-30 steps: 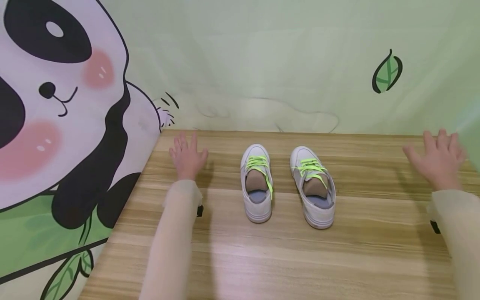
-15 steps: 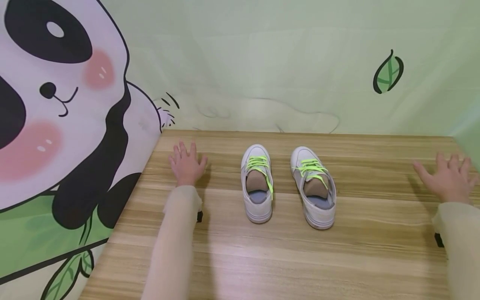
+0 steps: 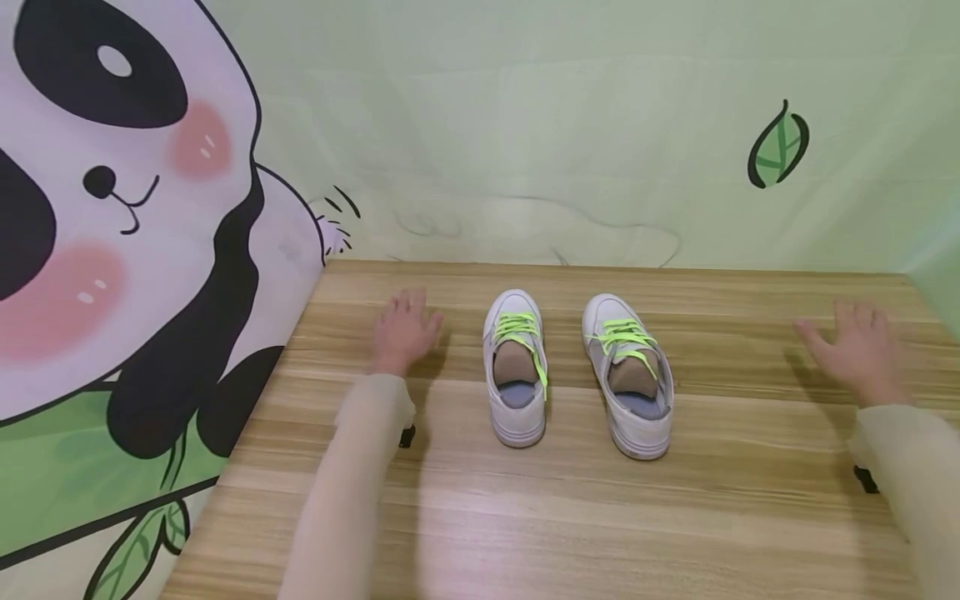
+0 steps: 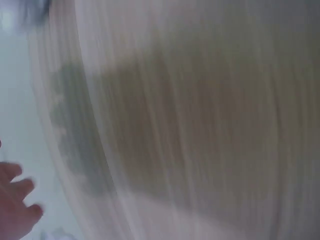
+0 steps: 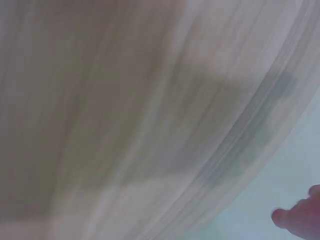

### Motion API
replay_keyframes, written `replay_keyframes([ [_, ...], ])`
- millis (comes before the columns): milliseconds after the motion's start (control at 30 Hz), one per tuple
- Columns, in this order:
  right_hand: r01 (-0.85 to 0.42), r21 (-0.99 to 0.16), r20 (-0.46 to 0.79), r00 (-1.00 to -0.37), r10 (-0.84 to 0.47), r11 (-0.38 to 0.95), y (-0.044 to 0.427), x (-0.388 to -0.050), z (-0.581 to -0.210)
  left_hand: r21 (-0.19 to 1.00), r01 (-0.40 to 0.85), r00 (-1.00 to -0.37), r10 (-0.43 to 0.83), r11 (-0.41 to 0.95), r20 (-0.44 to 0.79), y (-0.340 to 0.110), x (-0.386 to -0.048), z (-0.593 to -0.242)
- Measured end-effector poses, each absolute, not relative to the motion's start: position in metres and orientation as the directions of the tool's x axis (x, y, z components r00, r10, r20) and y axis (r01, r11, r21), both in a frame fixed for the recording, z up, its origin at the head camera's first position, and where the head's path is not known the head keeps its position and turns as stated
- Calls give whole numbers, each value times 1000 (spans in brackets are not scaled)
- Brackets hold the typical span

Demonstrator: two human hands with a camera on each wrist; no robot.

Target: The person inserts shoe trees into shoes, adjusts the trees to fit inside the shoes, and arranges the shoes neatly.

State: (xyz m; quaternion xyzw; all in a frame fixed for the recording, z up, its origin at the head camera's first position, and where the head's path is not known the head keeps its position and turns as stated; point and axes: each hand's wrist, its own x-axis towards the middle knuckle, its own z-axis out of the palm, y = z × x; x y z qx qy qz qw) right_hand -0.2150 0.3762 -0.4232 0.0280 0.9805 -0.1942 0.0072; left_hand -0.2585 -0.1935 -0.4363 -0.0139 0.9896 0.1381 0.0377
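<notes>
Two white sneakers with neon green laces stand side by side in the head view, toes toward the wall. The left sneaker point(image 3: 517, 425) points straight ahead; the right sneaker point(image 3: 641, 433) is angled, its toe turned left. Each has a brown tongue, and the laces look loose. My left hand point(image 3: 407, 332) hovers left of the left sneaker, fingers spread, holding nothing. Well to the right of the right sneaker, my right hand point(image 3: 858, 350) hovers with its thumb out, also holding nothing. Fingertips show at the edges of both blurred wrist views.
The shoes stand on a wood-grain surface point(image 3: 510, 517). A pale green wall point(image 3: 480, 125) with a painted leaf point(image 3: 780, 150) rises behind it. On the left side is a wall with a large cartoon panda point(image 3: 172, 208). Another green wall edge shows at the right.
Both hands first drew back toward me, the right also drifting outward. Since then both have moved inward, toward the sneakers. The sneakers have stayed put.
</notes>
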Motion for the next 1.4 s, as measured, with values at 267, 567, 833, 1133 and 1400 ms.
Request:
replay_keyframes([
  [267,-27,-817,-102,-976,-190,576,281,-208,-423,685,159,-974,225,711,-7,-139,-247,-448],
  [567,-37,-901,-94,-956,-277,432,222,-189,-428,884,40,-977,202,467,-63,-126,-229,-453],
  [833,37,-918,-122,-974,-191,395,200,-185,-431,911,56,-973,227,408,-42,-121,-224,-453],
  [1133,77,-945,-82,-997,-4,318,174,-182,-433,910,126,-973,227,396,35,-119,-226,-456],
  [1400,115,-949,-98,-992,75,293,160,-182,-436,895,123,-976,217,429,30,-117,-228,-458],
])
